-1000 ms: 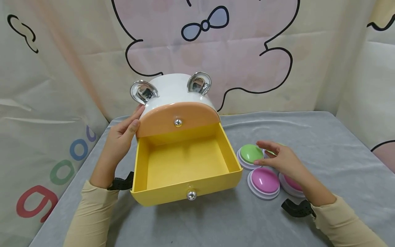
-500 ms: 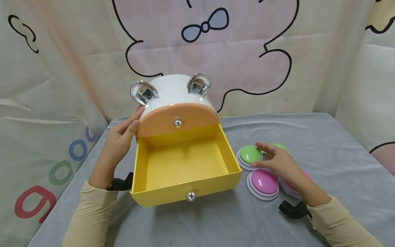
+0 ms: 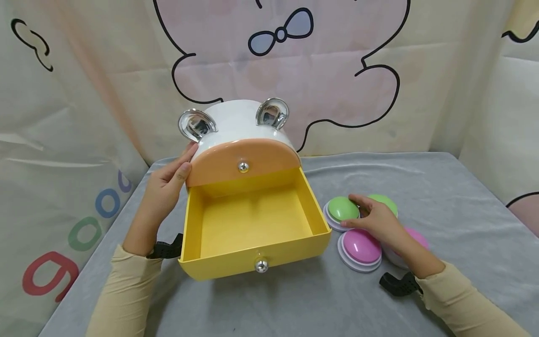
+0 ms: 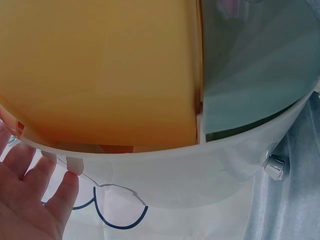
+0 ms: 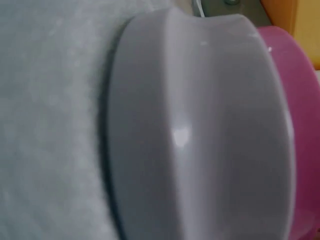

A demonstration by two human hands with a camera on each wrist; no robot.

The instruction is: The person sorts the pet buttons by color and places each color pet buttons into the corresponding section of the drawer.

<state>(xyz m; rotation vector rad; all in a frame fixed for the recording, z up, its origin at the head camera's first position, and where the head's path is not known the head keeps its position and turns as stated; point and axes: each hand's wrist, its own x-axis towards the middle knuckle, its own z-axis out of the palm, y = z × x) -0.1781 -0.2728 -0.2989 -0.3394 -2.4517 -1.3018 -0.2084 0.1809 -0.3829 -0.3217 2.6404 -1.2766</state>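
Note:
My left hand [image 3: 166, 187] holds the left side of a white drawer box [image 3: 237, 117] with silver ears; its thumb lies by the front edge. In the left wrist view several of its fingers touch the white shell [image 4: 165, 175]. The box's yellow drawer [image 3: 257, 229] is pulled out, with nothing inside. To the right, my right hand [image 3: 379, 222] has thumb and fingers about the right side of a green push button [image 3: 343, 208] with a white base. Close below the hand sits a pink push button [image 3: 361, 246]; the right wrist view shows a white base [image 5: 220, 125] with pink above.
A second green button [image 3: 385, 203] and a second pink one [image 3: 417, 238] stand behind my right hand, partly covered. An orange drawer front [image 3: 244, 161] with a silver knob is above the yellow drawer. Grey cloth [image 3: 286, 299] covers the table, with printed curtains [image 3: 328, 84] around it.
My right hand has moved slightly left and closed in on the near green button, uncovering more of the green and pink buttons behind it. The left hand and drawer box have not moved.

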